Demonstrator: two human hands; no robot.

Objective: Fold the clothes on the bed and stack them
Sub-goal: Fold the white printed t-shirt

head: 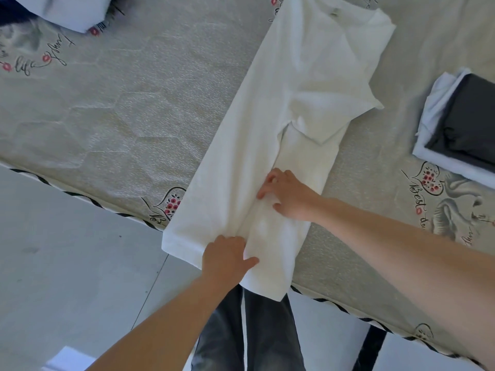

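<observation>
A white T-shirt (300, 97) lies lengthwise across the bed (134, 103), folded into a long strip, its hem hanging a little over the near edge. My left hand (227, 257) grips the cloth at the hem, fingers curled into a fold. My right hand (288, 195) sits a little farther up the strip, fingers bent and pinching the top layer of the shirt. A stack of folded clothes (460, 121), dark grey on top of white, rests at the right.
A white and blue garment (67, 12) lies at the far left corner of the bed. The mattress edge with black-and-white piping (80, 195) runs diagonally. Grey tiled floor (67, 263) is below, and my legs in dark jeans (254, 338) stand against the bed.
</observation>
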